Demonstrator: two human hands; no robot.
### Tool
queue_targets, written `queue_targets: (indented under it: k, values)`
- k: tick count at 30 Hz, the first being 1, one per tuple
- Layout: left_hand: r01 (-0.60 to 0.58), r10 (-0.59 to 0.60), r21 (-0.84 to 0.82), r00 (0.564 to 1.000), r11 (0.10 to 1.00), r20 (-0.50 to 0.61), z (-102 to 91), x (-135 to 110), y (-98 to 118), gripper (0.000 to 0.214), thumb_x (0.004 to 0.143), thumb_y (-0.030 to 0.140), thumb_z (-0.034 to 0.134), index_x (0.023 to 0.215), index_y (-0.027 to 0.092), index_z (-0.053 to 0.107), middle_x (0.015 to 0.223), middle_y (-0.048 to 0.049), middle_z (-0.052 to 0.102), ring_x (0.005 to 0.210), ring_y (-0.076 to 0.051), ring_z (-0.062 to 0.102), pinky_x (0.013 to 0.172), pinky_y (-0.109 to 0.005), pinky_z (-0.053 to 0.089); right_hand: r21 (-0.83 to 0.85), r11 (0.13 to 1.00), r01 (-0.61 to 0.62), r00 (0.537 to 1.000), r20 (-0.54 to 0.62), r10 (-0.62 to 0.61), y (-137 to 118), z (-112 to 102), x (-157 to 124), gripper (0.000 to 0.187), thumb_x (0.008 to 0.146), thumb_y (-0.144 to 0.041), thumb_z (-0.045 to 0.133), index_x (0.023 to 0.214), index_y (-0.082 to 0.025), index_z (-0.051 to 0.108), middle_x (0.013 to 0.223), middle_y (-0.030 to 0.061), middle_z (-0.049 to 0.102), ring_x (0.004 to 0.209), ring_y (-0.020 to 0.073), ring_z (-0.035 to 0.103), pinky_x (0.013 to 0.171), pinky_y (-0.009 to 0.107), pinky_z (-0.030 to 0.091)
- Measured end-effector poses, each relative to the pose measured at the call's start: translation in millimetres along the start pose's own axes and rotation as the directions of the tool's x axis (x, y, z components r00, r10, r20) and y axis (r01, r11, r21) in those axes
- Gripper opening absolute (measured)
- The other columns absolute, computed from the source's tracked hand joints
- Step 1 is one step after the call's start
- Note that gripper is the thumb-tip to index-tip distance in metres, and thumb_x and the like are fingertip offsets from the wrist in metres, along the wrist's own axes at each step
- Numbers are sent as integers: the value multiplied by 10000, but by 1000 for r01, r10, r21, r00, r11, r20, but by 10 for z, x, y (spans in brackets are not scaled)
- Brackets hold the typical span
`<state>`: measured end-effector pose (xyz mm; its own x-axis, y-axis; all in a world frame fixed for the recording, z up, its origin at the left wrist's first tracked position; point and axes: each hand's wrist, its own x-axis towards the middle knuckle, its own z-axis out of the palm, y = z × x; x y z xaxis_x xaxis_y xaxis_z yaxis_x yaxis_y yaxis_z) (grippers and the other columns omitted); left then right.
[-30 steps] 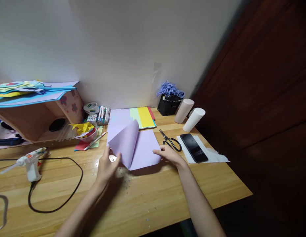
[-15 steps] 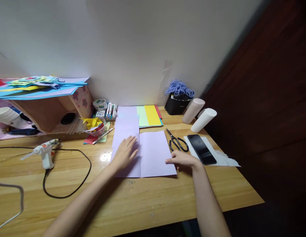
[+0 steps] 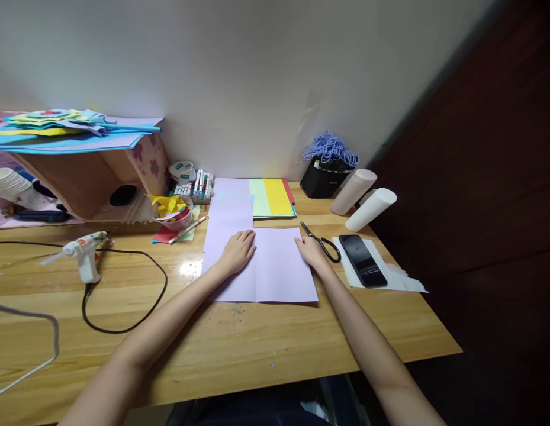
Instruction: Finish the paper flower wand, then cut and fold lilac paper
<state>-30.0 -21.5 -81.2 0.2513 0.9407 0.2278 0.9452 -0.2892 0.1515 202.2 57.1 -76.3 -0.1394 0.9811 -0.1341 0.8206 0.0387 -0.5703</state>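
Note:
A light purple sheet of paper (image 3: 283,272) with an upright fold line lies on the table. It overlaps another purple sheet (image 3: 230,204) behind it. My left hand (image 3: 239,253) rests flat on the left part of the paper near the fold, fingers stretched out. At the upper right edge, my right hand (image 3: 311,251) pinches the paper's side, thumb on top; its other fingers are partly hidden. Black-handled scissors (image 3: 319,241) lie just right of that hand, partly covered by it.
Green and yellow sheets (image 3: 278,198) lie at the back. A phone (image 3: 362,260) on white paper and two white rolls (image 3: 371,210) stand right. At left are a glue gun (image 3: 87,257) with a looped cord, a bowl of scraps (image 3: 174,219), markers (image 3: 201,184) and a box (image 3: 145,160).
My right hand has slid away from me along the paper's right edge, from lower down to near the top corner. My left hand has shifted slightly right, toward the fold. The view has tilted a little.

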Motion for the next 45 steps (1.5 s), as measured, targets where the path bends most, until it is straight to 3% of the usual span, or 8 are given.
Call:
queue_targets:
  k: [10,19,25,30,34,40,45]
  values:
    - [60,-59,62,998,996,-19,-14,54,-3,441,882,317,299,1270,136,409,1229,-104,476,1001,-245,452,897,-369,359,66,998,23,989,142,-32,107,-86,39,390,813,-392,381,479,-195,421,382,-18,441,378,128,436,433,231,273]
    - [80,-79,90,997,993,-13,-17,78,2,445,872,315,306,1281,171,403,1227,-91,472,959,-246,464,858,-368,367,69,997,40,998,38,-43,32,-15,-185,373,766,-354,442,435,-193,381,424,-10,426,455,133,398,470,246,229]
    - [78,-77,89,997,993,-20,-16,68,12,446,872,299,308,1287,159,394,1210,-99,479,950,-244,462,855,-370,369,165,986,6,1000,-24,-2,72,31,-371,358,761,-395,440,465,-195,414,452,7,470,489,151,447,474,246,267]
    - [90,-89,40,995,995,-40,-15,68,5,428,871,282,321,1271,160,411,1187,-106,485,965,-247,465,865,-382,372,327,945,-14,997,78,-12,115,-28,-478,398,788,-507,391,583,-183,500,439,-5,505,376,135,467,397,235,340]
    - [99,-99,9,994,995,-42,-54,53,-14,419,875,267,314,1266,146,408,1152,-116,499,976,-244,481,854,-387,396,410,912,-11,986,159,-59,97,-100,-401,370,714,-510,514,655,-150,577,551,35,612,437,152,541,404,236,395]
    - [1,-1,-50,1000,999,-9,-50,-17,-46,466,886,305,301,1320,137,324,1312,-102,436,1215,-201,379,1066,-386,224,413,911,26,998,35,-44,78,-139,-99,323,697,-438,527,661,-126,600,554,29,613,540,173,555,460,231,378]
    - [-7,13,-78,996,997,86,53,-56,-77,561,887,392,275,1380,134,197,1434,-103,265,1319,-199,228,1081,-409,192,390,921,14,1000,1,-16,118,-128,-26,293,680,-411,545,616,-130,599,523,17,601,567,184,559,471,229,362]
